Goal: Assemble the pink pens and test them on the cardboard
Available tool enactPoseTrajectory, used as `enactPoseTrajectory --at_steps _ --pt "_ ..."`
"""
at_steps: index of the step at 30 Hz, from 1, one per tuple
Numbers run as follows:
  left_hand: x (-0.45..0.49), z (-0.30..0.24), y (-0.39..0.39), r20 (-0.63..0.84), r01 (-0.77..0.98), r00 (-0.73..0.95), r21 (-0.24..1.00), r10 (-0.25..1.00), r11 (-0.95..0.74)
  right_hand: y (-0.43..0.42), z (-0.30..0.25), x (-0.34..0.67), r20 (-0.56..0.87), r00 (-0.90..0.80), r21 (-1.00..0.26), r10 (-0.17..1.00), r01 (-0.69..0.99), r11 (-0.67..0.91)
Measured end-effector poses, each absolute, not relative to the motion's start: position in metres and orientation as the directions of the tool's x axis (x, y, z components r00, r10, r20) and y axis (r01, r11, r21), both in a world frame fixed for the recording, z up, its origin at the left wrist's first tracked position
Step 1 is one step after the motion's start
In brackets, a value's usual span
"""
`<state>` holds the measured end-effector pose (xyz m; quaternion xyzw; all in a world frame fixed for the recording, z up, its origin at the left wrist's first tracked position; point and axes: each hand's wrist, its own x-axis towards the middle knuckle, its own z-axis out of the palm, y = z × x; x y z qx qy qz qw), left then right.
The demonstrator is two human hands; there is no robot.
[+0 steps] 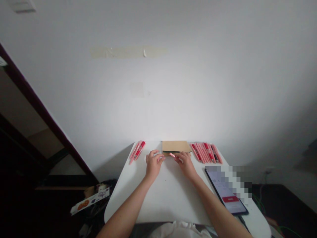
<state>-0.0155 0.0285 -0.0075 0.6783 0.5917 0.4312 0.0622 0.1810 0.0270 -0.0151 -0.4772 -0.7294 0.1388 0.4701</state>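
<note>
Pink, slim and pen-like, one piece (172, 154) sits pinched in the right hand's (184, 162) fingertips.
The left hand (154, 162) curves its fingers just left of it; whether they grip anything, I cannot tell. Brown cardboard (176, 146) lies just beyond both hands' fingers, pens (205, 152) to their right, fewer pens to their left. The step in hand looks like handling one piece; moving it would call for a steady pinch.
</note>
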Motion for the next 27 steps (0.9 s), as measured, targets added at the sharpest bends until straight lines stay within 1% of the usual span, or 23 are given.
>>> enactPoseTrajectory --at_steps 6,8,17,27 --pt "-0.014 -0.002 0.025 0.455 0.765 -0.079 0.599 0.887 -0.239 0.028 -0.012 0.186 0.492 0.013 -0.790 0.871 0.428 0.439" --pt "-0.014 -0.001 0.025 0.448 0.767 -0.082 0.599 0.890 -0.231 0.028 -0.010 0.187 0.464 0.038 -0.814 0.885 0.413 0.408" --pt "-0.015 0.000 0.024 0.422 0.771 -0.103 0.606 0.901 -0.196 0.028 -0.007 0.186 0.445 0.071 -0.812 0.893 0.452 0.369" --pt "-0.016 -0.003 0.025 0.424 0.775 -0.103 0.602 0.900 -0.195 0.030 -0.016 0.188 0.468 0.044 -0.803 0.883 0.438 0.404"
